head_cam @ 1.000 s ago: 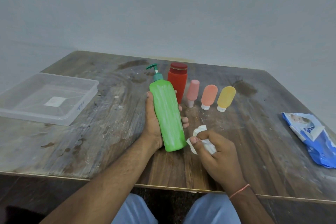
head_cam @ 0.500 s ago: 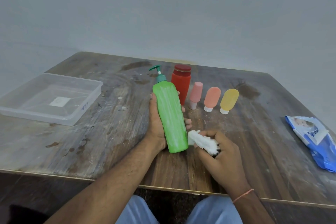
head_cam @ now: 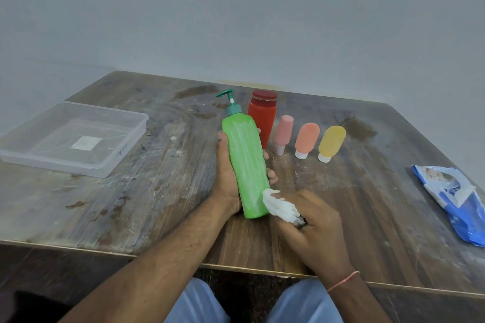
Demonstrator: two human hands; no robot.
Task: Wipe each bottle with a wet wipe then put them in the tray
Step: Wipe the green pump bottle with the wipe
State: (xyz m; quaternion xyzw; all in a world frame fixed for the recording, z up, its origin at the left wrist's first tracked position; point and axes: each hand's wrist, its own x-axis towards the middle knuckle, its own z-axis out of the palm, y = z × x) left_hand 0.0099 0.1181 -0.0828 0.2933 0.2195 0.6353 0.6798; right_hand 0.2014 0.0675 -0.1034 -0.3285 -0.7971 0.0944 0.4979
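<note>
From the head camera, our left hand [head_cam: 227, 178] grips the tall green plastic pump bottle [head_cam: 245, 165]; our right hand [head_cam: 312, 225] clutches a crumpled white wet wipe [head_cam: 279, 207] against its base. Left of it, the clear plastic tray [head_cam: 110, 169] holds nothing; four bottles behind await wiping.

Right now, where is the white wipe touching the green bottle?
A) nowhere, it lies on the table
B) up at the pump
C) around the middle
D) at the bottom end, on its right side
D: the right hand presses the crumpled wipe against the bottom right side of the green bottle, which the left hand grips.
</note>
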